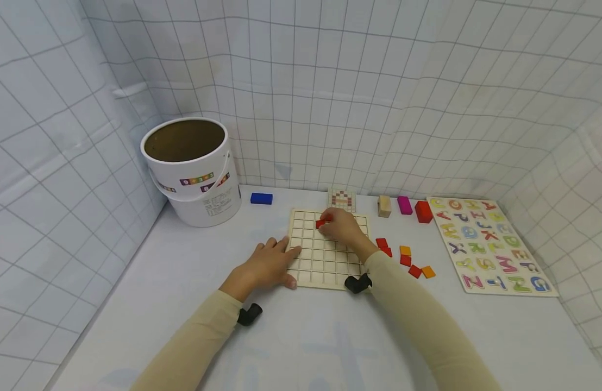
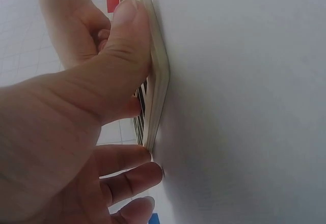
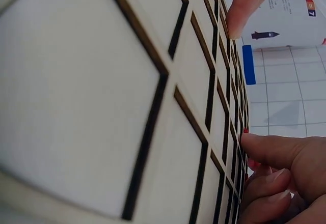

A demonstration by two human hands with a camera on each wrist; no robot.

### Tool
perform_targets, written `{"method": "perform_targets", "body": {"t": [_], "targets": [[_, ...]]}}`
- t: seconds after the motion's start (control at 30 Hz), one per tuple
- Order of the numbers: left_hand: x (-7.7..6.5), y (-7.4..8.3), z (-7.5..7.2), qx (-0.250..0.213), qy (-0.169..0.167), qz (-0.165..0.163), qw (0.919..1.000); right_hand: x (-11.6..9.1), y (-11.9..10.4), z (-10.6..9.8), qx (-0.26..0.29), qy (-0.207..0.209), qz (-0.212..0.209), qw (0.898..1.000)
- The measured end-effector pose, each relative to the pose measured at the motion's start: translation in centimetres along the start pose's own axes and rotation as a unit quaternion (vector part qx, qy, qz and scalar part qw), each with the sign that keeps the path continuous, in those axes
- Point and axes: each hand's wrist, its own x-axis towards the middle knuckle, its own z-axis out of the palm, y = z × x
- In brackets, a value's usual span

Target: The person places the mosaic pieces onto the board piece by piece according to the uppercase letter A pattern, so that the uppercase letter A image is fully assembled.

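A pale wooden grid board [image 1: 311,263] with square cells lies on the table. Toward its far side, my right hand [image 1: 341,227] pinches a small red square tile [image 1: 320,223] at the cells, thumb and fingertips close around it. More red shows between those fingers in the right wrist view, partly hidden by the thumb [image 3: 270,150]. My left hand [image 1: 268,264] rests at the board's left edge, fingers spread and relaxed. The left wrist view has its thumb [image 2: 127,35] on the board's rim near a corner.
Several loose red tiles [image 1: 405,260] and orange tiles [image 1: 428,271] lie right of the board. Behind stand a pattern card [image 1: 342,200], a plain block [image 1: 384,206], a magenta block [image 1: 405,205], a red block [image 1: 424,212], a blue block [image 1: 261,199], a white bucket [image 1: 203,209] and an alphabet board [image 1: 477,250].
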Motion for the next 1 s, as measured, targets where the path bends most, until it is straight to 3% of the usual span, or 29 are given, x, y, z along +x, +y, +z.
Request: {"method": "perform_targets", "body": {"t": [0.37, 0.53, 0.77, 1.0], "targets": [[0.0, -0.1, 0.0, 0.006, 0.004, 0.003, 1.0000, -0.2, -0.4, -0.1, 0.005, -0.008, 0.012, 1.000], [0.2, 0.0, 0.1, 0.000, -0.002, 0.001, 1.0000, -1.5, 0.5, -1.6, 0.018, -0.005, 0.011, 1.000], [0.0, 0.4, -0.1, -0.006, 0.007, -0.003, 1.0000, -5.7, 5.0, -6.7, 0.040, -0.008, 0.018, 0.999], [0.0, 0.5, -0.2, -0.004, 0.011, -0.003, 0.9999, -9.6, 10.2, -11.2, 0.061, 0.002, 0.058, 0.996]]}}
